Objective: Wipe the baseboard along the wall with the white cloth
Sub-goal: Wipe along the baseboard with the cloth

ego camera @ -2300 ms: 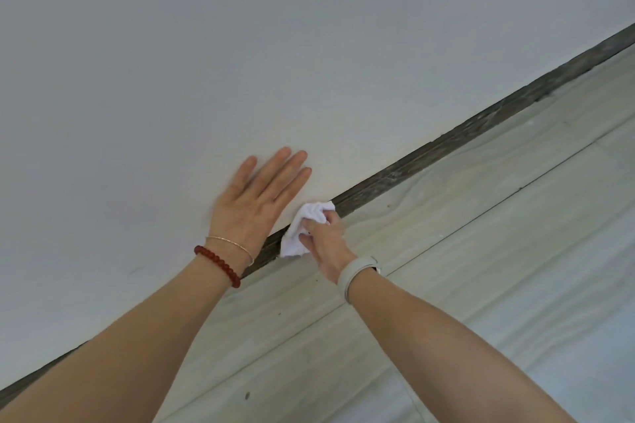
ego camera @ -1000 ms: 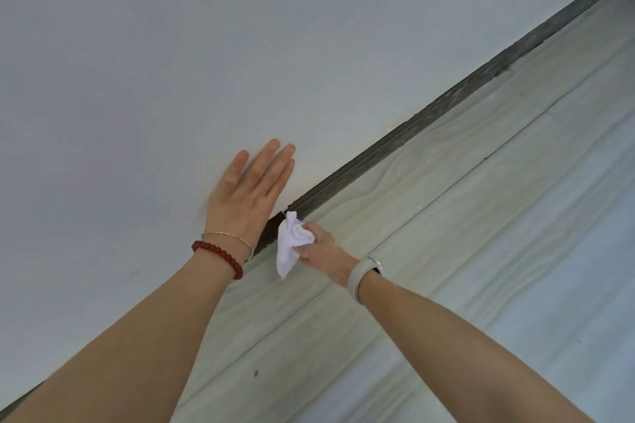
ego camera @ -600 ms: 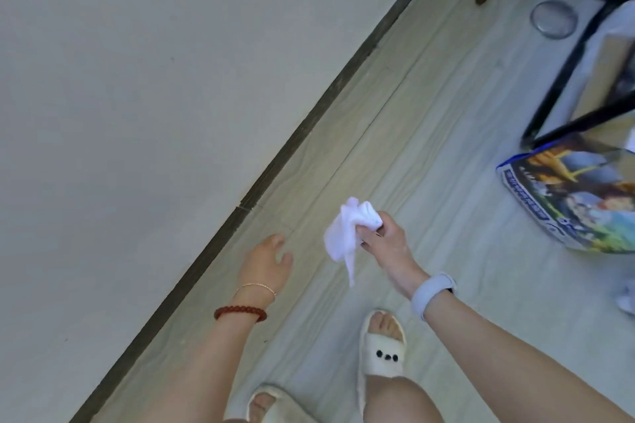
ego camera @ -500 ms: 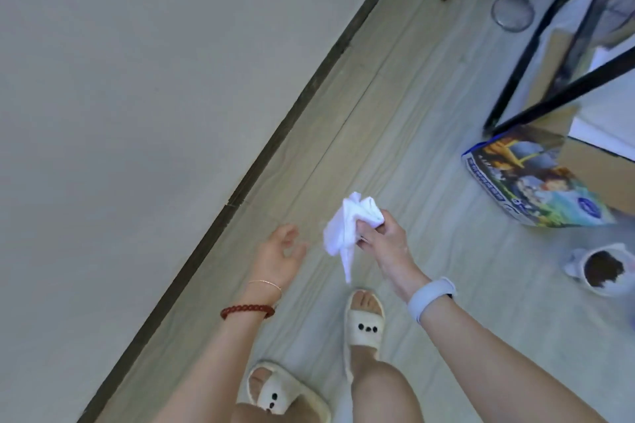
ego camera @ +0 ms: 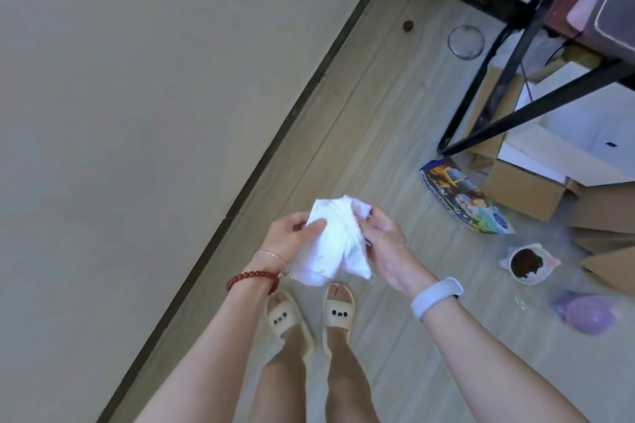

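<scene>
Left hand: the left hand [ego camera: 292,237] pinches the left edge of the white cloth [ego camera: 335,240], thumb lying across the fabric and fingers curled behind it.
Right hand: the right hand [ego camera: 385,237] grips the cloth's upper right corner, fingers folded round the bunched edge.
White cloth: held up in the air between both hands, over the person's feet; it hangs crumpled, the lower folds drooping toward the slippers [ego camera: 309,316] (faint grey marks show on the fabric).
Baseboard: the dark baseboard [ego camera: 275,134] runs on a slant from the lower left to the upper middle, at the foot of the pale wall [ego camera: 137,113]; the cloth is well apart from it and neither hand touches it.
Wrists: a red bead bracelet [ego camera: 252,280] and a thin chain on the left, a pale blue wristband [ego camera: 435,297] on the right.
Floor: light wood-look floor [ego camera: 378,113], with a small brown speck near the baseboard.
Right side clutter: a colourful printed bag [ego camera: 464,203] lying flat, a white bowl of brown pellets [ego camera: 527,264], a purple rounded object [ego camera: 589,316], cardboard boxes [ego camera: 525,185] and the black legs of a frame [ego camera: 481,86].
Far end: a clear glass dish [ego camera: 466,42] on the floor beside a frame leg.
</scene>
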Available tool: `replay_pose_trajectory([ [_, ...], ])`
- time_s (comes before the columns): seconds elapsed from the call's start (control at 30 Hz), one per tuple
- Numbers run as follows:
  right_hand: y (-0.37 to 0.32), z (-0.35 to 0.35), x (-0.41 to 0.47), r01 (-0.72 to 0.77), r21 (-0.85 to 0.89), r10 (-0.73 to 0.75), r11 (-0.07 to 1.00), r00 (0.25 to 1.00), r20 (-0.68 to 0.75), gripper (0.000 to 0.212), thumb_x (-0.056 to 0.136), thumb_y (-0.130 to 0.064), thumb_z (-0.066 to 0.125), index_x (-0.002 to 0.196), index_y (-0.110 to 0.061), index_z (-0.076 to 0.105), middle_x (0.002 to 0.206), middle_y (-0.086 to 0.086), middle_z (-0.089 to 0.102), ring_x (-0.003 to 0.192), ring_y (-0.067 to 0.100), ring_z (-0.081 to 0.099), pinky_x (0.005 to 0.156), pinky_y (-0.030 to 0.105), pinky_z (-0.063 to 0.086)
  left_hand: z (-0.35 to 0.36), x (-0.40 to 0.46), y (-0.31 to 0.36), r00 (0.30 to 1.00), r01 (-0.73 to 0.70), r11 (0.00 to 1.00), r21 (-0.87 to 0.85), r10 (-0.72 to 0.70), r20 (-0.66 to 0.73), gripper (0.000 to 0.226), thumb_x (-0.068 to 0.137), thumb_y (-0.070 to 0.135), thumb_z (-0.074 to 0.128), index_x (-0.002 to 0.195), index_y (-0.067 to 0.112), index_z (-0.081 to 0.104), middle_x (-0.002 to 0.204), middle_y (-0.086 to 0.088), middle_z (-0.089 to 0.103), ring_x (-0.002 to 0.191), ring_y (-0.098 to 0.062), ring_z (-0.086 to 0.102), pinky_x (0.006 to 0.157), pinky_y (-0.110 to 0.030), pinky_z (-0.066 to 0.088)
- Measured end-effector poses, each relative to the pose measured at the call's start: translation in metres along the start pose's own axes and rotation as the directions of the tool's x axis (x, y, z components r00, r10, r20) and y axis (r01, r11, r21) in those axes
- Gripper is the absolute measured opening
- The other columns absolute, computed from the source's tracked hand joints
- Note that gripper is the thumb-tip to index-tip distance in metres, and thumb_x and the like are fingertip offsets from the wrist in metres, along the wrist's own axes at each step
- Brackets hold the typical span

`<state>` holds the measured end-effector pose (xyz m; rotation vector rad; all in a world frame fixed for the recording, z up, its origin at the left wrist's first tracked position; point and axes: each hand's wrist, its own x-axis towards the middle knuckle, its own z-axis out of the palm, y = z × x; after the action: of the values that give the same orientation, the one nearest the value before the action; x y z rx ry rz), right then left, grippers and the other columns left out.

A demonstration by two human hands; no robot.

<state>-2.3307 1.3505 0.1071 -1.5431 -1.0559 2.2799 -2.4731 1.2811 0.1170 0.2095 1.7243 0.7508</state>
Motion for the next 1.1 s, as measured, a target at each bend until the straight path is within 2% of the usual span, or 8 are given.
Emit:
replay_pose_trajectory([
  [0.07, -0.014, 0.000, 0.005, -0.026, -0.022, 0.026, 0.999, 1.000, -0.001, 0.023, 0.097, -0.033, 0.041, 0.098, -0.036, 0.064, 0.084, -0.002, 0.072, 0.078, 0.013, 0.060, 0.071, 0.029, 0.053, 0.004, 0.006, 0.015, 0.995, -0.026, 0.999, -0.020, 0.024, -0.097, 0.013, 0.087, 0.017, 0.061, 0.075, 0.016, 0.059, 0.074, -0.001, 0.059, 0.071, -0.018, 0.054, 0.060, -0.023, 0.044],
  [0.17, -0.037, -0.001, 0.013, -0.090, -0.029, 0.091, 0.996, 0.995, 0.040, 0.022, 0.093, -0.049, 0.041, 0.099, -0.042, 0.060, 0.101, -0.001, 0.066, 0.096, 0.015, 0.062, 0.089, 0.038, 0.049, 0.006, 0.016, 0.039, 0.977, -0.146, 0.989, 0.010, 0.146, -0.157, 0.017, 0.085, 0.019, 0.064, 0.072, 0.018, 0.052, 0.074, 0.005, 0.056, 0.066, -0.014, 0.052, 0.064, -0.025, 0.043],
  [0.37, -0.093, 0.010, 0.062, -0.135, -0.039, 0.136, 0.990, 0.991, 0.015, 0.010, 0.091, -0.041, 0.050, 0.091, -0.039, 0.060, 0.097, -0.009, 0.069, 0.097, 0.012, 0.065, 0.083, 0.031, 0.055, 0.008, 0.050, 0.091, 0.965, -0.260, 0.951, 0.169, 0.250, 0.078, 0.016, 0.086, 0.019, 0.064, 0.072, 0.022, 0.057, 0.069, 0.010, 0.058, 0.054, 0.007, 0.051, 0.051, -0.006, 0.038],
  [0.6, -0.132, 0.009, 0.164, -0.172, 0.094, 0.175, 0.981, 0.984, -0.025, 0.033, 0.100, -0.021, 0.035, 0.119, -0.002, 0.055, 0.096, 0.013, 0.065, 0.083, 0.026, 0.062, 0.071, 0.033, 0.049, -0.012, 0.141, 0.151, 0.948, -0.226, 0.953, 0.201, 0.262, -0.179, 0.031, 0.091, 0.015, 0.054, 0.060, 0.019, 0.053, 0.062, 0.007, 0.052, 0.055, -0.002, 0.047, 0.051, -0.009, 0.037],
  [0.73, -0.144, -0.022, 0.214, -0.130, -0.147, 0.099, 0.981, 0.974, -0.202, 0.035, 0.100, -0.018, 0.033, 0.126, -0.002, 0.051, 0.118, 0.022, 0.061, 0.099, 0.025, 0.058, 0.077, 0.032, 0.045, -0.019, 0.201, 0.169, 0.895, -0.195, 0.949, 0.248, 0.275, -0.351, 0.025, 0.095, 0.020, 0.047, 0.072, 0.013, 0.052, 0.071, 0.003, 0.051, 0.072, -0.021, 0.050, 0.067, -0.031, 0.043],
  [0.83, -0.143, -0.061, 0.252, -0.083, -0.430, -0.038, 0.899, 0.964, -0.265, 0.040, 0.100, -0.018, 0.031, 0.138, -0.010, 0.040, 0.135, 0.009, 0.048, 0.128, 0.028, 0.043, 0.100, 0.028, 0.035, -0.009, 0.248, 0.172, 0.846, -0.149, 0.920, 0.362, 0.308, -0.435, 0.023, 0.096, 0.022, 0.042, 0.082, 0.007, 0.051, 0.069, 0.006, 0.047, 0.080, -0.021, 0.046, 0.072, -0.026, 0.034],
  [0.97, -0.133, -0.103, 0.312, 0.052, -0.843, 0.005, 0.536, 0.998, 0.065, 0.035, 0.094, -0.004, 0.036, 0.124, -0.007, 0.053, 0.126, 0.017, 0.055, 0.119, 0.033, 0.050, 0.094, 0.031, 0.036, 0.018, 0.318, 0.167, 0.840, -0.272, 0.921, 0.280, 0.369, -0.398, 0.019, 0.097, 0.016, 0.042, 0.083, 0.006, 0.048, 0.070, 0.009, 0.046, 0.072, -0.016, 0.044, 0.060, -0.022, 0.037],
  [1.1, -0.125, -0.109, 0.366, 0.334, -0.862, 0.092, 0.381, 0.914, 0.395, 0.035, 0.075, -0.012, 0.032, 0.091, -0.004, 0.062, 0.093, 0.007, 0.057, 0.092, 0.023, 0.051, 0.085, 0.031, 0.040, 0.032, 0.387, 0.145, 0.877, -0.363, 0.917, 0.167, 0.396, -0.271, 0.011, 0.098, 0.015, 0.041, 0.097, 0.014, 0.052, 0.087, 0.010, 0.054, 0.079, -0.010, 0.050, 0.064, -0.015, 0.042],
])
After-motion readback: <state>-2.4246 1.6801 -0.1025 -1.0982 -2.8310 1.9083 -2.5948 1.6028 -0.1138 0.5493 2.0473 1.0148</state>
